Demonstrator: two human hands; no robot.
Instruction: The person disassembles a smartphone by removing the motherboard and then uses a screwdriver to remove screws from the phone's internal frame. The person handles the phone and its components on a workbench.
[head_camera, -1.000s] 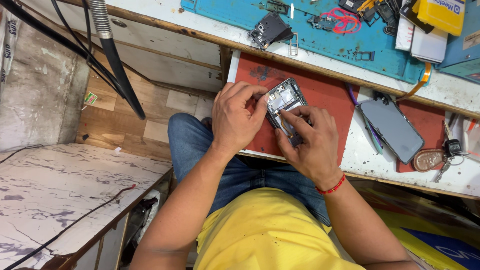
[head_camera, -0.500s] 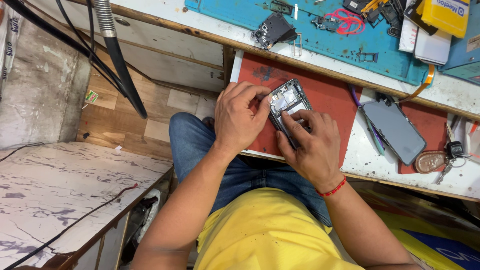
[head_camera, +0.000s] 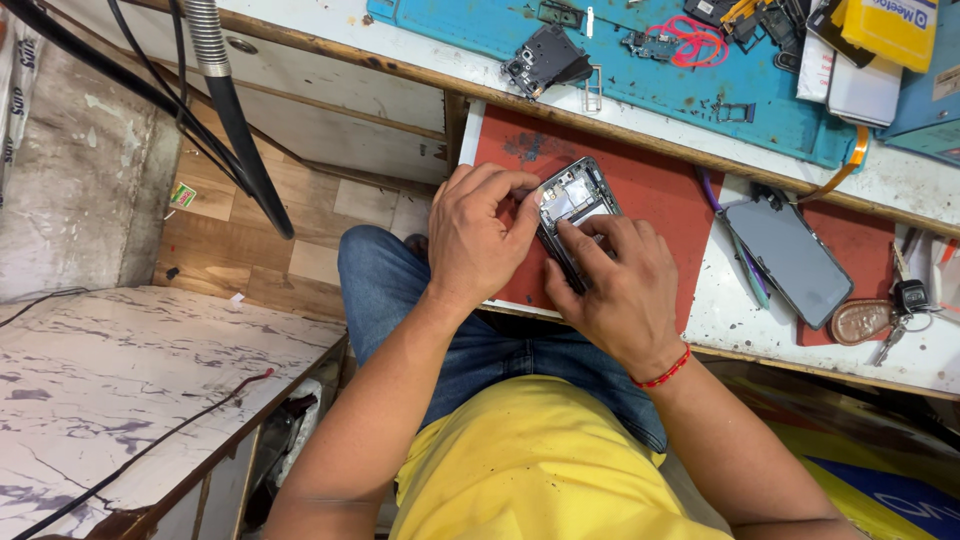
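Note:
An opened phone (head_camera: 576, 197) with its back off and its inner parts exposed lies over a red mat (head_camera: 660, 190) at the bench's near edge. My left hand (head_camera: 478, 238) grips the phone's left edge, thumb and fingers bent around it. My right hand (head_camera: 622, 290), with a red thread at the wrist, holds the lower part, its fingertips pressing on the inner boards. Much of the phone's lower half is hidden under my fingers.
A dark phone screen panel (head_camera: 790, 255) lies to the right beside a key bunch with a brown fob (head_camera: 875, 320). A blue mat (head_camera: 640, 60) behind holds a black phone part (head_camera: 545, 55) and small components. A black hose (head_camera: 235, 110) hangs on the left above a marbled surface (head_camera: 110, 390).
Both hands stay on the phone; the fingers have shifted only slightly.

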